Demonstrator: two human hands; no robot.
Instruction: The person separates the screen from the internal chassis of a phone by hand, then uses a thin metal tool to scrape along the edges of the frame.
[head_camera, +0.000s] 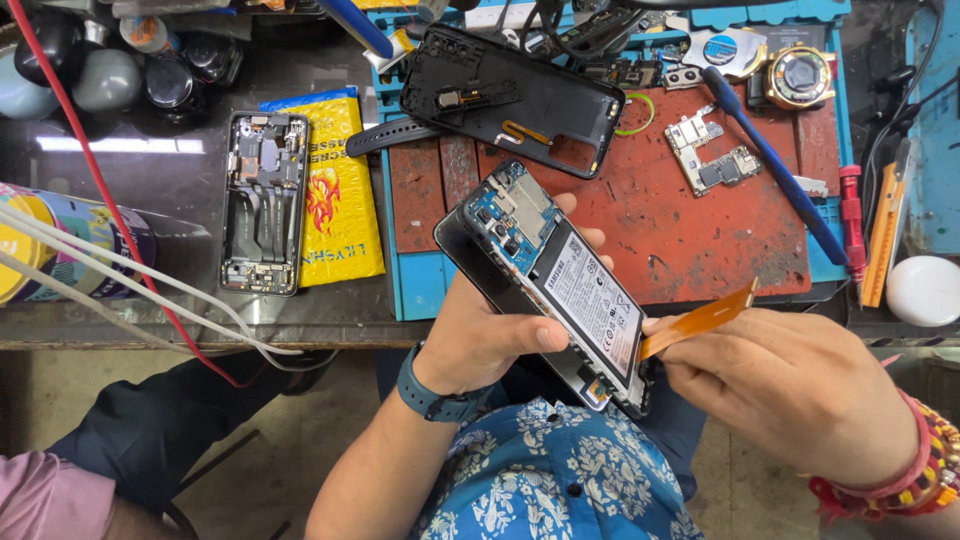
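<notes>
Both hands at an opened phone, held above the bench edge.

Left hand grips the opened phone from below, thumb on its battery. Right hand pinches an orange flex ribbon running to the phone's lower end. Beyond, on the red work mat: 1 black back cover, 1 circuit board, 1 blue-handled tool. A second stripped phone lies left beside a yellow pouch.

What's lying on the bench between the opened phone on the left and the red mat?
In the head view, a yellow pouch lies between the opened phone and the red mat, beside the phone, with a dark strap across its top right corner.
</notes>
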